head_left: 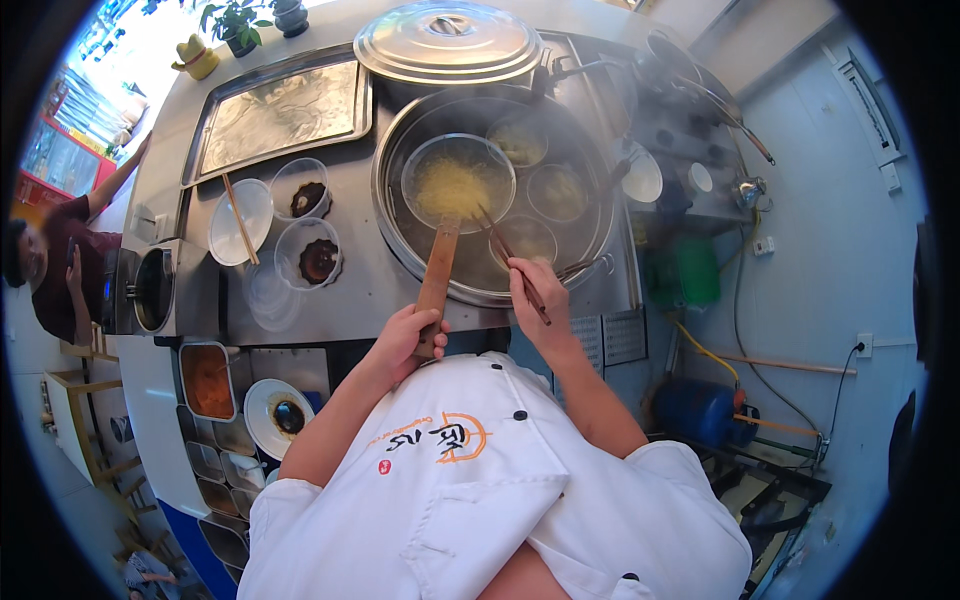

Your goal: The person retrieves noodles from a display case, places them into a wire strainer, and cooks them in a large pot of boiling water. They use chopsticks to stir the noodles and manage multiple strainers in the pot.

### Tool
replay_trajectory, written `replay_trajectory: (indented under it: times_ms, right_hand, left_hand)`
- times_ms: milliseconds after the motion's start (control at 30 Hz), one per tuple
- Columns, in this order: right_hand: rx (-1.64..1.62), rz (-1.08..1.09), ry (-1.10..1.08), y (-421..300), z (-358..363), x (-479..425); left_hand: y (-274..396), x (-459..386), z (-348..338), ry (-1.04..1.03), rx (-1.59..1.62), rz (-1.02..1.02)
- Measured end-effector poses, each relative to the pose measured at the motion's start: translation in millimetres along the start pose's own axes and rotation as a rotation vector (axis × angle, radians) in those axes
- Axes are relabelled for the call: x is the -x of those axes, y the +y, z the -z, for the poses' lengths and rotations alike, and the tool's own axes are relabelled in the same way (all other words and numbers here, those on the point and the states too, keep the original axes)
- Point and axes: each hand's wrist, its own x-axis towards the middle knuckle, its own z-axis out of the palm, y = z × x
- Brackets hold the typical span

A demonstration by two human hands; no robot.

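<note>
My left hand point(418, 334) grips the flat wooden handle point(439, 274) of a round strainer point(459, 137). Yellow noodles point(450, 184) lie in the strainer, which sits in a large round steel pot point(386, 217) of steaming liquid. In my right hand point(541, 300) is a pair of dark chopsticks point(517, 262), their tips at the noodles' lower right edge. Several smaller round baskets stand in the pot to the right, with pale food in them, among them one basket point(556, 193) at the middle right. Steam blurs their contents.
Left of the pot are a steel tray point(281, 112), a white bowl point(240, 225) with chopsticks across it, and plastic bowls point(307, 255) with dark sauce. A steel lid point(450, 37) stands behind. Food containers point(208, 381) and a sauce bowl point(259, 420) sit lower left. Another person point(67, 262) is at far left.
</note>
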Motion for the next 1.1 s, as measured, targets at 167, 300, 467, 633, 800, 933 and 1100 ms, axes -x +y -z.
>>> replay_trajectory:
  times_ms: [167, 300, 467, 633, 800, 933, 1100]
  right_hand:
    - [0.064, 0.016, -0.051, -8.0, -3.5, 18.9]
    - [0.134, 0.048, -0.068, -9.6, -7.6, 26.7]
    - [0.129, 0.042, -0.059, -8.8, -9.1, 28.3]
    - [0.101, 0.035, -0.053, -7.2, -8.9, 24.7]
    - [0.051, -0.034, -0.076, -2.7, -5.7, 17.0]
    - [0.041, -0.006, -0.047, -0.8, -6.1, 12.3]
    - [0.037, -0.042, -0.084, -3.4, -3.2, 11.0]
  left_hand:
    - [5.5, 1.1, 6.5, -0.016, -0.023, 0.017]
    - [6.0, 1.4, 9.1, -0.019, -0.034, 0.024]
    - [4.8, -2.1, 14.8, -0.059, -0.035, 0.02]
    - [6.9, 1.6, 7.9, -0.034, -0.026, 0.02]
    - [6.7, 0.8, 4.7, -0.011, 0.008, 0.023]
    - [5.4, -2.1, 3.4, -0.004, 0.025, 0.021]
    - [3.7, -2.9, 1.4, 0.0, 0.032, 0.016]
